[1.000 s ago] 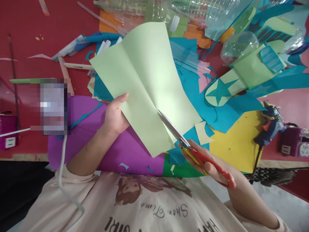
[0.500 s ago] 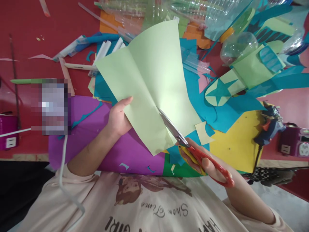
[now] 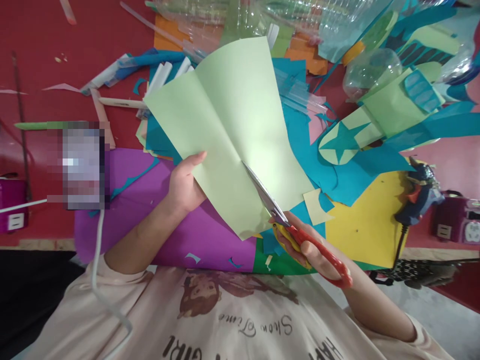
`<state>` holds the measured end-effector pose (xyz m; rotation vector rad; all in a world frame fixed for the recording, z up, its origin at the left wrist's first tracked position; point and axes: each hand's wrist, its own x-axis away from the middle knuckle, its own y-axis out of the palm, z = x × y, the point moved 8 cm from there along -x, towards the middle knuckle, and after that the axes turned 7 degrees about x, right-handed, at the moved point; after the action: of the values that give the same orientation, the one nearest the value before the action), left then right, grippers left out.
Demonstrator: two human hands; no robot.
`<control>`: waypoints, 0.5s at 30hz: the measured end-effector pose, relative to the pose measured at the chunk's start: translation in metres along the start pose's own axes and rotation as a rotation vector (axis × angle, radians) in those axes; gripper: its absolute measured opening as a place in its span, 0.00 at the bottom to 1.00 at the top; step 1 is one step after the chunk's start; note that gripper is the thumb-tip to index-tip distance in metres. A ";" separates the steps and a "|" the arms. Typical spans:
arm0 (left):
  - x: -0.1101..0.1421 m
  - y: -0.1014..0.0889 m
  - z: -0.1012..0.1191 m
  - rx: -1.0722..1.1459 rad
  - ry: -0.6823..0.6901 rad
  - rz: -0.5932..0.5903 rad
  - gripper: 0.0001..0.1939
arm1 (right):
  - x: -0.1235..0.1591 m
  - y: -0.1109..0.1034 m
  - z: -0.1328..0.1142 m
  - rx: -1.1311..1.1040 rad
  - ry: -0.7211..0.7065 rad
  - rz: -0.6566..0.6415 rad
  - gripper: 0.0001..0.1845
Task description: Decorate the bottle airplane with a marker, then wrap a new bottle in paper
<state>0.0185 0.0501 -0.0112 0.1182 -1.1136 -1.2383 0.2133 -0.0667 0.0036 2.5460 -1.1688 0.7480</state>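
A large sheet of pale green paper is raised above the table, with a crease running down it. My left hand grips its left edge, thumb on top and the other fingers hidden underneath. In my right hand are scissors with red and yellow handles. Their metal blades lie along the crease, the tip near the sheet's middle, and a slit runs up from the lower edge. The blades look nearly closed. Purple card lies beneath my left forearm.
Blue paper and a green piece with a blue star lie to the right. Beyond are clear plastic bottles. A glue gun rests on yellow card. A blurred phone-like device with a white cable stands left.
The scissors and my right hand have moved a little up and left, farther along the crease. The sheet's top has shifted slightly left. My left hand keeps its hold.
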 end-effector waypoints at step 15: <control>0.000 0.001 0.003 -0.062 0.040 -0.011 0.11 | -0.003 0.000 0.007 -0.143 0.064 0.082 0.43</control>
<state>0.0170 0.0522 -0.0092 0.1014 -1.0408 -1.2735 0.2139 -0.0680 -0.0043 2.3528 -1.2652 0.7309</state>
